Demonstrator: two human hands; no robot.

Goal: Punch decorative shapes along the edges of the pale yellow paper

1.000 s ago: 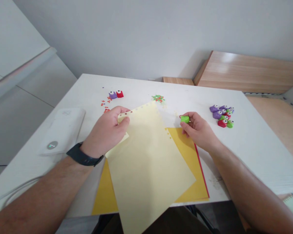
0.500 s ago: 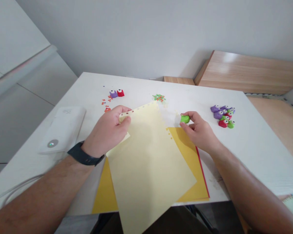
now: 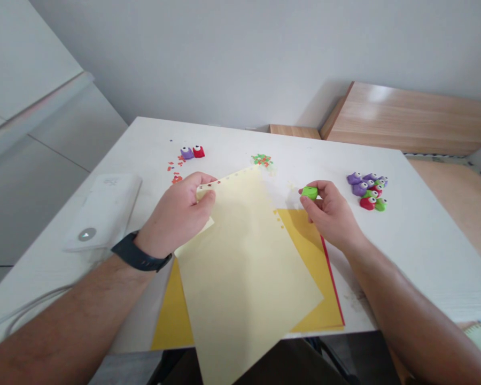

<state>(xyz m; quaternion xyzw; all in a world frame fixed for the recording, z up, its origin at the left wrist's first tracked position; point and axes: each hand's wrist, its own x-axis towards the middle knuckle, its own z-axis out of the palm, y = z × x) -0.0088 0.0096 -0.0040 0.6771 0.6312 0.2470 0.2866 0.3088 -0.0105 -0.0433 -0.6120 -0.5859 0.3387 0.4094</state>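
My left hand (image 3: 182, 214) pinches the upper left corner of a pale yellow sheet of paper (image 3: 244, 267). Small punched holes run along the sheet's top edge and part of its right edge. To the right of the sheet, my right hand (image 3: 332, 214) grips a small green craft punch (image 3: 309, 193) between thumb and fingers, apart from the paper. Beneath the sheet lie darker yellow paper (image 3: 308, 289) and a red edge on its right side. Part of the sheet's left corner is hidden by my left hand.
Purple, red and green punches (image 3: 369, 190) cluster at the right. A purple punch (image 3: 186, 153) and a red punch (image 3: 199, 152) stand at the back left. Green and orange paper bits (image 3: 262, 160) lie behind the sheet, orange bits (image 3: 177, 178) left. A white device (image 3: 104, 208) with a cable sits at left.
My right hand has moved slightly right and turned the green punch a little, away from the sheet's edge. My left hand and the sheet stay nearly still.
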